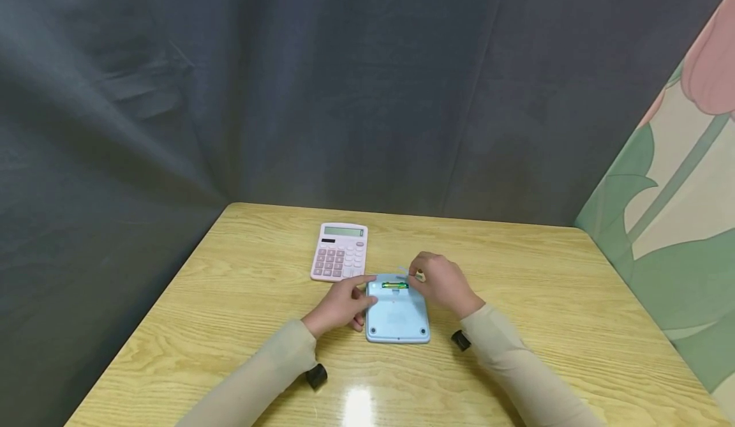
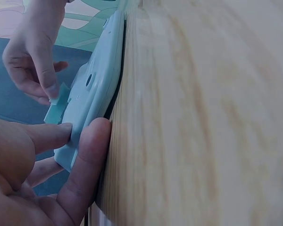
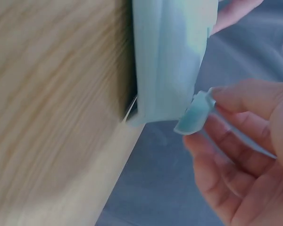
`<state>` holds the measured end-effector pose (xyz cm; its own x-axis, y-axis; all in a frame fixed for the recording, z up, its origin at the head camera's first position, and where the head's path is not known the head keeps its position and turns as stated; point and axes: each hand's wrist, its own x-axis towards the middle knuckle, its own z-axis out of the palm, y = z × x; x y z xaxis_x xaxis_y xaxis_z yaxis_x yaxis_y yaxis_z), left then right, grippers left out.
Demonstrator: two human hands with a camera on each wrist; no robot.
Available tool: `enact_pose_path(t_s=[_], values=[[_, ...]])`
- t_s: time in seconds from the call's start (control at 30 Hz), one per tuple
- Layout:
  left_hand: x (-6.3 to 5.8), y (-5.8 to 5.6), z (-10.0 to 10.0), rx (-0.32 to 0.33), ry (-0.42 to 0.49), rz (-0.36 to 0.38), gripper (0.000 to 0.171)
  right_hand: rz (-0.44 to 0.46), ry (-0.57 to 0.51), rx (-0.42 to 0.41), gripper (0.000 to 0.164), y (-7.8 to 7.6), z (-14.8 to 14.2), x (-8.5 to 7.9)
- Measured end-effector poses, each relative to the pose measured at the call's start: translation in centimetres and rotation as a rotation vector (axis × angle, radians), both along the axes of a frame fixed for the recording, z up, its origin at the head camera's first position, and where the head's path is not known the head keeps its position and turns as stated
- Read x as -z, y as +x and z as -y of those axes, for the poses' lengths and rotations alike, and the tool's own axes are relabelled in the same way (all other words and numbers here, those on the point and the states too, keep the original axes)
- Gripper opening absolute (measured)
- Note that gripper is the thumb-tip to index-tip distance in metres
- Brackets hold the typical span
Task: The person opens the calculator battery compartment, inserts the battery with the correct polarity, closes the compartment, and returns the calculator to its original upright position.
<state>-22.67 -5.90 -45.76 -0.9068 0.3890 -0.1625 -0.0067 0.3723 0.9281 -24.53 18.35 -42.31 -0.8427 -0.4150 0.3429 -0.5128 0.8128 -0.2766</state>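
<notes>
A light blue calculator (image 1: 397, 316) lies face down on the table, its battery slot uncovered near the far end. Inside the slot sits a green and gold battery (image 1: 395, 285). My left hand (image 1: 341, 304) grips the calculator's left edge, as the left wrist view also shows. Over the far right corner, my right hand (image 1: 445, 281) pinches a small light blue battery cover (image 3: 195, 114) between thumb and fingers. In the right wrist view the cover is tilted, close beside the calculator's edge; whether they touch I cannot tell.
A pink calculator (image 1: 339, 253) lies face up just beyond my left hand, its display lit. The wooden table (image 1: 230, 299) ends at a dark curtain (image 1: 367, 95) behind, and a flower-patterned wall covering (image 1: 677, 223) stands to the right.
</notes>
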Motion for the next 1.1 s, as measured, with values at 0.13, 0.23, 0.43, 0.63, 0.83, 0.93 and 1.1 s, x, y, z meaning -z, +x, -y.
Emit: enact_pose_path(t_s=[0.13,0.23,0.43,0.63,0.83,0.93,1.1], values=[[0.1,-0.1,0.1,0.0,0.001,0.001,0.054,-0.023,0.03,-0.081,0.008,0.3,0.5,-0.2],[0.1,-0.1,0.1,0.002,0.004,0.0,0.054,-0.017,0.041,-0.141,0.008,0.2,0.7,-0.2],[0.1,-0.1,0.1,0.009,0.009,-0.005,0.053,0.026,0.055,-0.227,0.007,0.4,1.1,0.3],[0.2,0.2,0.1,0.016,0.022,-0.003,0.053,0.044,0.062,-0.239,0.009,0.7,1.1,1.0],[0.3,0.2,0.1,0.017,0.024,-0.008,0.053,0.024,0.086,-0.248,0.01,0.6,1.1,1.2],[0.2,0.1,0.1,0.021,0.022,-0.016,0.053,0.016,0.091,-0.241,0.007,0.6,1.2,1.2],[0.1,0.0,0.1,0.027,0.012,-0.024,0.052,-0.002,0.09,-0.237,0.009,0.6,1.2,1.1]])
